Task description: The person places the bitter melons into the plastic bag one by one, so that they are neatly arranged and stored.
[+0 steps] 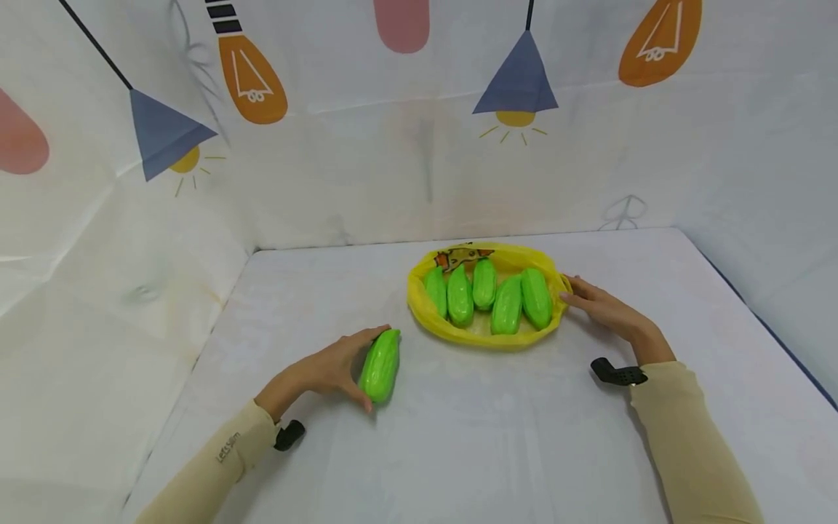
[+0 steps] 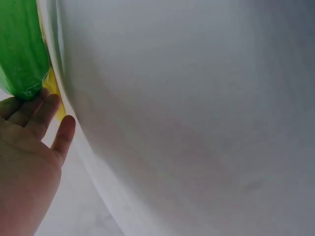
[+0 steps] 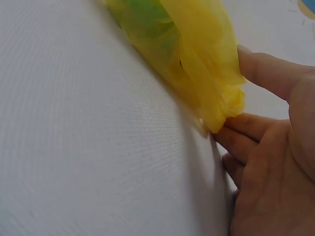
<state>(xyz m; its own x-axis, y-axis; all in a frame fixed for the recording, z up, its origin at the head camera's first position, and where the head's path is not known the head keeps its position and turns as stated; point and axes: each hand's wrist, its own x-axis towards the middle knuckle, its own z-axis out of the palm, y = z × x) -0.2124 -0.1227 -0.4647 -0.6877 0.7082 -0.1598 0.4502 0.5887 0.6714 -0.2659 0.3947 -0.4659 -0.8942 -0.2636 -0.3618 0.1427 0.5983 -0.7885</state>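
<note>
Several bright green, glossy, ridged gourds lie in an open yellow plastic bag (image 1: 452, 333) at the back of the table. Left of the bag, on the near side, is one more green gourd (image 1: 381, 366). My left hand (image 1: 330, 366) holds it, fingers at the far end and thumb at the near end. The left wrist view shows fingertips against the end of this gourd (image 2: 22, 49); the thumb is out of that frame. At the bag's right edge, my right hand (image 1: 609, 311) holds the bunched rim between thumb and fingers, plainer in the bag's corner (image 3: 209, 83).
A white cloth covers the table (image 1: 458, 437). Behind it hangs a white backdrop (image 1: 366, 175) printed with lamps and bulbs. White sheeting (image 1: 98, 306) also stands along the left side. A dark wrist camera (image 1: 618, 372) sits by the right sleeve.
</note>
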